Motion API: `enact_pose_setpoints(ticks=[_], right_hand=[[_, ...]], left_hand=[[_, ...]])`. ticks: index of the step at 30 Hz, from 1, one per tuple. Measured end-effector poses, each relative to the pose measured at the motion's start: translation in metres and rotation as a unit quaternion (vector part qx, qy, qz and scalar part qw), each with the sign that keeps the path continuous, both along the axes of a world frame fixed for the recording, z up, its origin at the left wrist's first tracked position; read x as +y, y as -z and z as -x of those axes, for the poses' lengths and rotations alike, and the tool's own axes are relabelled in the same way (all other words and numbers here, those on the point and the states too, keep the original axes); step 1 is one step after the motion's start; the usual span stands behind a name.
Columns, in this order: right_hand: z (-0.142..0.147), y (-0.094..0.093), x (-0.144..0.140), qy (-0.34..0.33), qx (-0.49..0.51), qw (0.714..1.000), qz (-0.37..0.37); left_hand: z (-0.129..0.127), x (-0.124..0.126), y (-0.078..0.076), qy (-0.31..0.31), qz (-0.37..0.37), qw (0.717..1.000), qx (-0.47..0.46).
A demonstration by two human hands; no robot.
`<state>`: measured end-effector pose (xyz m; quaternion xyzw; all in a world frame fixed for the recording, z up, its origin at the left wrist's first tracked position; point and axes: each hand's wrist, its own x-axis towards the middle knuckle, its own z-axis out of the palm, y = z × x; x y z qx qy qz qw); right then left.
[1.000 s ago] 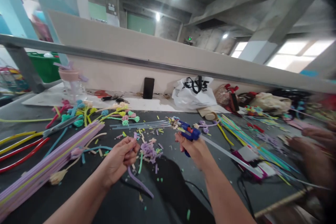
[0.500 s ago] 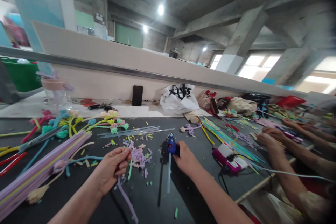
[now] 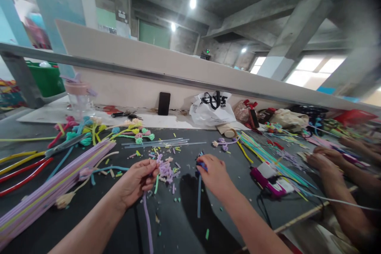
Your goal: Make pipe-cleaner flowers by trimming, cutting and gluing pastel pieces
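Left hand (image 3: 137, 180) pinching fuzzy lilac pipe cleaner (image 3: 147, 218); right hand (image 3: 214, 174) gripping blue plastic glue gun (image 3: 201, 165)

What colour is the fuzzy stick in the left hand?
Light purple: the fuzzy stick trails from the left hand, seen in the head view.

— What has moved since a second ago?

— The right hand (image 3: 214, 174). It held the blue plastic hot-glue gun (image 3: 201, 165) up above the dark tabletop (image 3: 184, 222) with the nozzle pointing left; now the gun lies on the table under that hand, its clear glue stick (image 3: 199, 198) trailing toward the person.

— And the left hand (image 3: 137, 181)?

— Barely shifted; the lilac fuzzy pipe cleaner (image 3: 147, 222) pinched in it now hangs straighter down.

— Anything else?

— A co-worker's forearms (image 3: 336, 174) on the right, blurred before, now rest on the table.
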<state>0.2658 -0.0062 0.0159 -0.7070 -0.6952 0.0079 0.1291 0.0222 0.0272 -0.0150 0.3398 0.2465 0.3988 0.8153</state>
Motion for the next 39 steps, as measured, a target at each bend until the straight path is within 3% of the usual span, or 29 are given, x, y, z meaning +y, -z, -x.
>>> enact_pose_setpoints(ticks=[3,7,12,19,25,28,31,33,36,39], right_hand=[[0.040,0.005,0.010,-0.057,0.018,0.998,0.017],[0.069,0.020,0.030,-0.065,0.026,0.997,0.041],[0.071,0.022,0.039,-0.086,0.051,0.993,0.061],[0.069,0.014,0.040,-0.114,0.153,0.981,0.025],[0.065,0.027,0.047,-0.089,0.277,0.956,0.026],[0.058,0.026,0.048,-0.074,0.408,0.908,0.056],[0.055,0.018,0.043,-0.075,0.592,0.797,0.090],[0.057,0.012,0.038,-0.075,0.646,0.754,0.094],[0.061,0.010,0.034,-0.070,0.675,0.728,0.093],[0.063,0.012,0.033,-0.071,0.668,0.736,0.083]], left_hand=[[0.001,0.001,0.002,0.002,-0.001,1.000,-0.007],[0.002,0.004,0.006,0.001,-0.004,1.000,-0.009],[0.000,0.006,0.008,0.013,0.000,1.000,-0.014],[-0.004,0.004,0.009,0.018,0.028,0.999,-0.005],[-0.006,0.008,0.012,0.013,0.044,0.999,0.001],[-0.009,0.007,0.011,0.000,0.046,0.999,0.016],[-0.013,0.005,0.009,-0.003,0.054,0.998,0.043],[-0.014,0.003,0.008,-0.001,0.059,0.997,0.055],[-0.015,0.002,0.007,-0.003,0.060,0.996,0.065],[-0.015,0.002,0.008,-0.002,0.056,0.996,0.072]])
